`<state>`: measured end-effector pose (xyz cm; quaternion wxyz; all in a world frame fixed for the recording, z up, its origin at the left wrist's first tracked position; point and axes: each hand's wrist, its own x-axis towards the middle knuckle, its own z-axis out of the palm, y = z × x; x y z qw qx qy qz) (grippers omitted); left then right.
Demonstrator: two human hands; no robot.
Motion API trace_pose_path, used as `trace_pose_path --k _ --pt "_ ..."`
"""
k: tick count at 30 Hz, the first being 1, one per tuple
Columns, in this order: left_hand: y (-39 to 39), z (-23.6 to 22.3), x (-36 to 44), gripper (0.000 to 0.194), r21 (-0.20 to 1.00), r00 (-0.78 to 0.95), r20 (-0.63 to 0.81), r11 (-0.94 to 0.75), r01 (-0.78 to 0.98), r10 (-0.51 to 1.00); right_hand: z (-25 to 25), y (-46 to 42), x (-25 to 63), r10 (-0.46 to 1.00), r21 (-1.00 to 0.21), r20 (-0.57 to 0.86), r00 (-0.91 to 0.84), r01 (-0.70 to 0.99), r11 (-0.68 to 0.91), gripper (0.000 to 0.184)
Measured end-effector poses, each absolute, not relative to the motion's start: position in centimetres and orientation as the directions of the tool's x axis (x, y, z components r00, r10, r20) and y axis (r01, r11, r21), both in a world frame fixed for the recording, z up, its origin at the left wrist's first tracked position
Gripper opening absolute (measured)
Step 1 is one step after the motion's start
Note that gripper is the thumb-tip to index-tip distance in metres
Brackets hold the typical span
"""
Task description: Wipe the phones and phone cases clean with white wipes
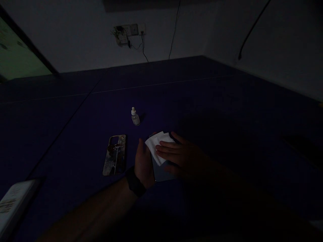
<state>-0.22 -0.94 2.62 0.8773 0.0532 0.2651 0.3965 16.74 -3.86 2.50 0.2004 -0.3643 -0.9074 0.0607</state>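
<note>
1. The person's left hand (143, 164) is standing on its edge near the middle of the blue-covered table (171, 90), and it is gripping the left side of a flat grey slab (163, 173). Its fingers are passing out of sight behind the tissue, so how tightly they are closing cannot be told.
2. The right hand (183, 156) is reaching in from the right, with its fingers (165, 148) lying nearly straight across a folded white tissue (157, 146) and its thumb showing lower down against the slab. It is pressing the tissue onto the slab, not clenching into a fist.
3. The tissue is sitting between the two hands, and the slab is lying mostly beneath it. The dim light is hiding what the slab is.
4. A black wristband (135, 181) is circling the left wrist.
5. A patterned phone case (114, 154) is lying flat just left of the left hand.
6. A small dropper bottle (135, 117) with a white cap is standing upright farther away, beyond the hands.
7. A pale printed box (15, 210) is sitting at the near left corner of the view.
8. Beyond the far edge of the table, a wall socket (128, 33) is trailing dark cables (143, 48) down the wall.
</note>
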Motion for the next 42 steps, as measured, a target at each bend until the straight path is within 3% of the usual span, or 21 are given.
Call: trace_pose_path --k 5,9,15,21,28,33,38,42 --pt "-0.9 2.5 -0.3 0.069 0.314 0.524 -0.436 0.670 -0.673 0.731 2.6 -4.0 16.5 0.620 -0.291 0.310 -0.721 0.549 0.783 0.053" --pt "-1.0 2.6 -0.3 0.070 0.327 0.507 -0.448 0.663 -0.673 0.736 2.3 -4.1 16.0 0.642 -0.259 0.310 -0.701 0.588 0.767 0.057" --pt "-1.0 2.5 -0.2 0.068 0.302 0.538 -0.413 0.668 -0.680 0.734 2.8 -4.0 17.1 0.649 -0.331 0.300 -0.700 0.562 0.759 0.055" --pt "-0.9 2.2 -0.3 0.069 0.332 0.521 -0.420 0.660 -0.673 0.743 2.3 -4.0 16.4 0.641 -0.249 0.314 -0.701 0.591 0.767 0.065" --pt "-1.0 2.2 -0.2 0.067 0.296 0.534 -0.415 0.664 -0.687 0.737 2.9 -4.1 17.0 0.655 -0.337 0.258 -0.711 0.569 0.750 0.057" --pt "-1.0 2.4 -0.3 0.069 0.334 0.511 -0.415 0.649 -0.684 0.753 2.3 -4.2 16.3 0.653 -0.286 0.289 -0.700 0.588 0.756 0.063" --pt "-1.0 2.5 -0.2 0.070 0.324 0.552 -0.401 0.677 -0.661 0.731 2.7 -4.0 17.2 0.697 -0.334 0.291 -0.655 0.613 0.716 0.050" --pt "-0.9 2.5 -0.1 0.067 0.309 0.511 -0.439 0.658 -0.687 0.739 2.4 -4.2 16.6 0.643 -0.320 0.316 -0.698 0.559 0.765 0.057"
